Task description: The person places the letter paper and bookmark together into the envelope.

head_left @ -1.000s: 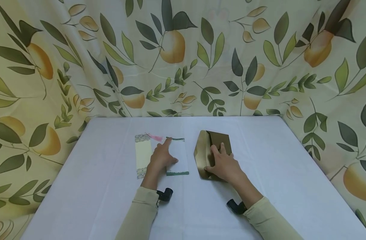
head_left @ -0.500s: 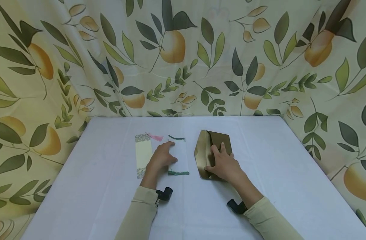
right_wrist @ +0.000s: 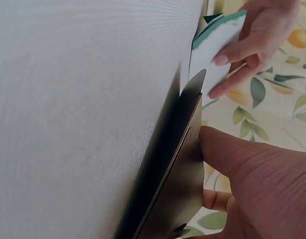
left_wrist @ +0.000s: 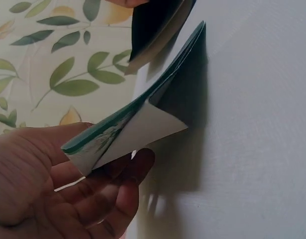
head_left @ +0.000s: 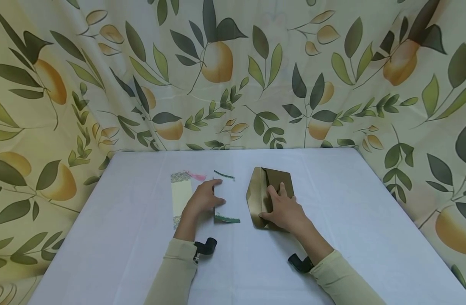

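Observation:
My left hand [head_left: 205, 195] pinches the left side of a white card with green borders [head_left: 227, 212], thumb toward the front and fingers toward the back. That side is raised, and the card bows; the left wrist view shows its green edge [left_wrist: 143, 99] and a bent white corner. A gold envelope [head_left: 255, 195] lies to the right with its flap spread out to the left. My right hand [head_left: 287, 209] holds the envelope, thumb at the flap side and fingers over the dark opening. The right wrist view shows my thumb against the envelope [right_wrist: 180, 184]; its inside is mostly hidden.
Left of the white card lies a cream bookmark with patterned ends [head_left: 181, 190], partly behind my left wrist. A pink tassel [head_left: 196, 176] trails from its top. The white-covered table [head_left: 233, 262] meets a fruit-and-leaf patterned curtain [head_left: 233, 106] at the back.
My left hand has come slightly nearer and taken hold of the green-bordered card, whose left side has lifted and bowed. The right hand and the envelope stay in place.

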A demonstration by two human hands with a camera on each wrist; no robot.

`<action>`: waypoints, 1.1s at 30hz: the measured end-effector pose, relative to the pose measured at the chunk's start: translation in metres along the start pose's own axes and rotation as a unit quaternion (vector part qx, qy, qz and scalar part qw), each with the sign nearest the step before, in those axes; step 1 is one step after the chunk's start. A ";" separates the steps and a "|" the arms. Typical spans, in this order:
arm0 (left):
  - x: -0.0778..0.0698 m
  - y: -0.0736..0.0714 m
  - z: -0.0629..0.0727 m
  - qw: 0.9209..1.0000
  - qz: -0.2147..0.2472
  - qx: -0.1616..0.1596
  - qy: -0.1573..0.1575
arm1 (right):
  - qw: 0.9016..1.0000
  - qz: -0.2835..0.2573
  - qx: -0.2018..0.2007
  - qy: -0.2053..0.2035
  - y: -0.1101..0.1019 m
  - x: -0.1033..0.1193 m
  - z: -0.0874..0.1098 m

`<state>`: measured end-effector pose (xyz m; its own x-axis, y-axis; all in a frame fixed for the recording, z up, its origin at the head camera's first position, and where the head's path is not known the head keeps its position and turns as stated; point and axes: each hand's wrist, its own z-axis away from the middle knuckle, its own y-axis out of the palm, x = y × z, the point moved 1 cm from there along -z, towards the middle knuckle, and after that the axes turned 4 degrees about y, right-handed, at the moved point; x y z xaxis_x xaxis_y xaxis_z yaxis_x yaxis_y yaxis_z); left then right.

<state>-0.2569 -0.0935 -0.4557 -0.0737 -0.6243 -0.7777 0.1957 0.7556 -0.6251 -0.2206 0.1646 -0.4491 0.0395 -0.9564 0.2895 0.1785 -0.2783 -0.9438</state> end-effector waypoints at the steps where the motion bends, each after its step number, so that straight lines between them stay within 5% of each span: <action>1: 0.000 0.000 0.000 1.000 0.002 -0.001 0.003 | 1.000 -0.001 0.001 0.000 0.000 0.000 0.000; 20: -0.009 0.000 -0.002 0.998 0.040 -0.034 0.019 | 1.000 0.004 -0.004 0.005 0.001 0.001 0.001; 33: -0.013 0.007 -0.005 0.990 0.126 -0.004 0.058 | 1.000 0.004 -0.009 0.001 0.001 0.002 0.001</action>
<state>-0.2593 -0.0787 -0.4501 -0.1358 -0.3899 -0.9108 0.2152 0.8858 -0.4112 -0.2192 0.1629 -0.4493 0.0384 -0.9586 0.2822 0.1598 -0.2729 -0.9487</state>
